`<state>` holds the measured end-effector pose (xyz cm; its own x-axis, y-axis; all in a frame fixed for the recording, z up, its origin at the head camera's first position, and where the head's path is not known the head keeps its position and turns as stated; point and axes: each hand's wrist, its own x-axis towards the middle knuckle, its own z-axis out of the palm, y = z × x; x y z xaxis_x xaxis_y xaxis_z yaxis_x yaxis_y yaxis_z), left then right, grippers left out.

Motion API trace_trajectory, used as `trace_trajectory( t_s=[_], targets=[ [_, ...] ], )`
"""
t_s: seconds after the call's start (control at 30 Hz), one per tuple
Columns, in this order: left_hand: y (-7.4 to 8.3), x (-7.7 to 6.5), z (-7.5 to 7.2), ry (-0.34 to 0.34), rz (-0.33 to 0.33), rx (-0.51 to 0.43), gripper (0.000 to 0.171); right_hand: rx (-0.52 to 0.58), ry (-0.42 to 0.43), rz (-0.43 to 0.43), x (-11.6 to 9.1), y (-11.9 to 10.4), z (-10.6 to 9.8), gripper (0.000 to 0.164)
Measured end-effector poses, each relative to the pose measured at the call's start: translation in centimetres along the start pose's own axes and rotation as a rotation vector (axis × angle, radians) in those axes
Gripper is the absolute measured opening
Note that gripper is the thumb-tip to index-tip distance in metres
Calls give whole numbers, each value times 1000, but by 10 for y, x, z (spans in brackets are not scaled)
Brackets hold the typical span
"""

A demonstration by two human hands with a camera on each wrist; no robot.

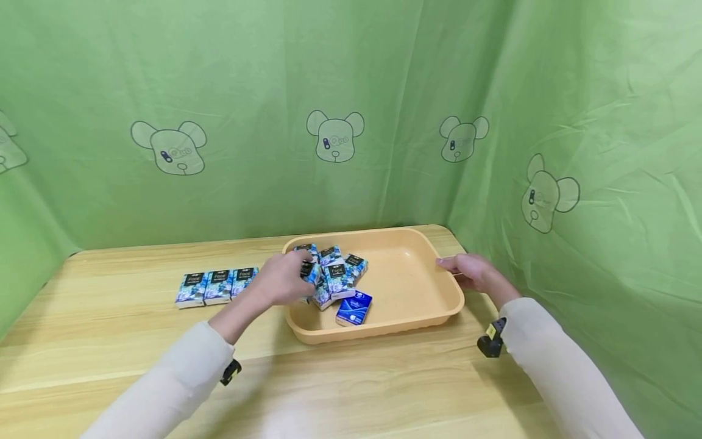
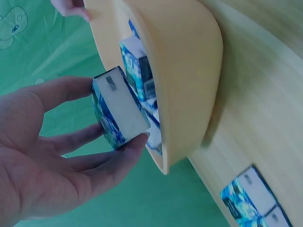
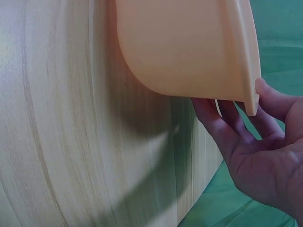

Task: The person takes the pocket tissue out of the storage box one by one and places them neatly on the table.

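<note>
My left hand point(image 1: 281, 279) pinches a small tissue pack point(image 2: 124, 106) with a blue floral print between thumb and fingertips, over the left end of a peach plastic tray point(image 1: 406, 322). Several like floral packs point(image 1: 337, 277) lie in a loose pile at that end, under and beside the held one. One plain blue pack point(image 1: 354, 308) lies near the tray's front wall. At the tray's right end my right hand point(image 1: 475, 272) grips the rim, thumb on top and fingers beneath, as the right wrist view shows.
Left of the tray, three floral packs point(image 1: 218, 286) stand in a row on the wooden table point(image 1: 351, 384), the rightmost partly near my left hand. A green curtain point(image 1: 247, 73) with bear-head drawings hangs behind the table and along both sides.
</note>
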<state>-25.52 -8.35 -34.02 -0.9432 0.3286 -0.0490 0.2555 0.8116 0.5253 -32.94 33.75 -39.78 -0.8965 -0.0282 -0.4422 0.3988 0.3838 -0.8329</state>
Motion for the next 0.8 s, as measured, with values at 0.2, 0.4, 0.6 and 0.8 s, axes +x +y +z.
trace_trajectory(
  t_s=[0.2,0.4,0.6,0.8],
  targets=[
    [-16,-1,-11,23,-8,47,67,-2,2,5,1,-2,2,47],
    [-29,-3,-19,40,-34,61,67,-5,5,13,1,-1,1,46],
    [-42,-6,-27,51,-59,51,66,-5,5,10,1,0,1,47],
    [-58,-12,-38,77,-65,77,66,2,3,7,0,0,0,45]
  ],
)
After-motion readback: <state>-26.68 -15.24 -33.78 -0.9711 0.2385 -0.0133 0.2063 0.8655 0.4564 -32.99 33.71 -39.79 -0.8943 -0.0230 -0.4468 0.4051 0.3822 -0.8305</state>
